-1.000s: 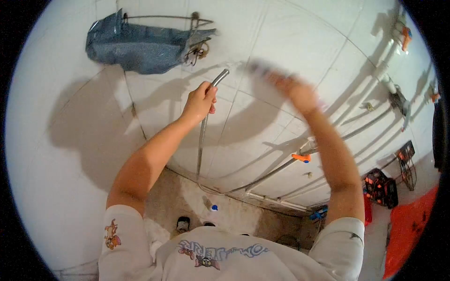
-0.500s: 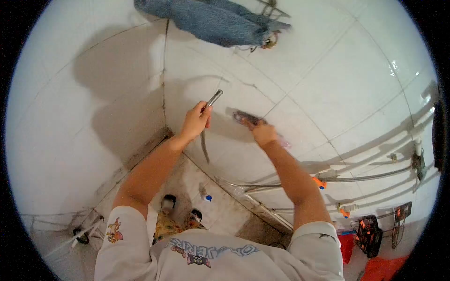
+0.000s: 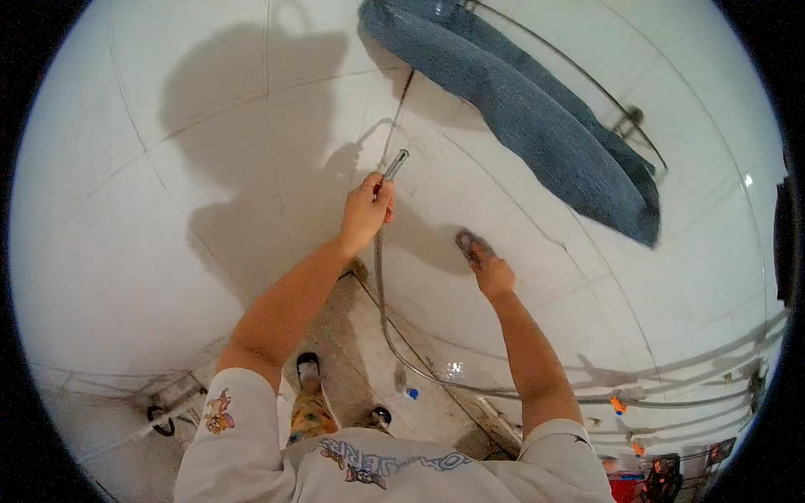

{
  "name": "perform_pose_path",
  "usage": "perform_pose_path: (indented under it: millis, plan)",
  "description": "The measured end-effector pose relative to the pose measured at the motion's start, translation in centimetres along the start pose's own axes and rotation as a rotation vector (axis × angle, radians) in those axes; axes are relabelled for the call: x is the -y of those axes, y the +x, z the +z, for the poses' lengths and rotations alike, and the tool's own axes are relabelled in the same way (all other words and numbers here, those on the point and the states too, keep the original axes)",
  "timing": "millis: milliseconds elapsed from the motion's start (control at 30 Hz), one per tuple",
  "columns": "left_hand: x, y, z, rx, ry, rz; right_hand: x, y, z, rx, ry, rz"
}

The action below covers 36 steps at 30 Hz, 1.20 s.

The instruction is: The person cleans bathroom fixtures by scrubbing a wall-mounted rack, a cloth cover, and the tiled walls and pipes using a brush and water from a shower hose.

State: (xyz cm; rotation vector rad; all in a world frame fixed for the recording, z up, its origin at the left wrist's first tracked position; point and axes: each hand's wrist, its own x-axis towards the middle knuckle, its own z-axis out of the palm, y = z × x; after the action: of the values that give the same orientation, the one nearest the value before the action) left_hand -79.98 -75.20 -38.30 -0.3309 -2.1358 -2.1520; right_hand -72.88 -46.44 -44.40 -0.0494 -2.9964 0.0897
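Observation:
My left hand [image 3: 369,205] is wrapped round the metal end of a flexible hose [image 3: 380,277], its silver tip pointing up at the tiled wall. The hose hangs from the hand, then curves right behind my right forearm. My right hand [image 3: 493,272] grips a dark scrubbing brush [image 3: 475,245], slightly blurred, against or close to the white tiles; its bristle side is hidden. A blue denim cloth [image 3: 537,126] hangs above both hands.
A metal rail [image 3: 579,71] runs behind the cloth. Pipes with an orange valve handle [image 3: 618,406] line the lower right wall. A blue cap [image 3: 412,393] lies on the floor near my feet. A black basket [image 3: 662,478] is at the lower right.
The view has shifted, and the blue cloth shows larger and further right. My right hand and the brush appear lower and further right. More of the hose now shows below my left hand.

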Motion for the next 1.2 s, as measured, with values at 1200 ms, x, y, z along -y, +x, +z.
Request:
perform_pose_path:
  millis: [1200]
  plan:
    - [18.8,6.3,-13.0,0.141,0.259,-0.367,12.1,15.9,16.7,-0.027,-0.012,0.178]
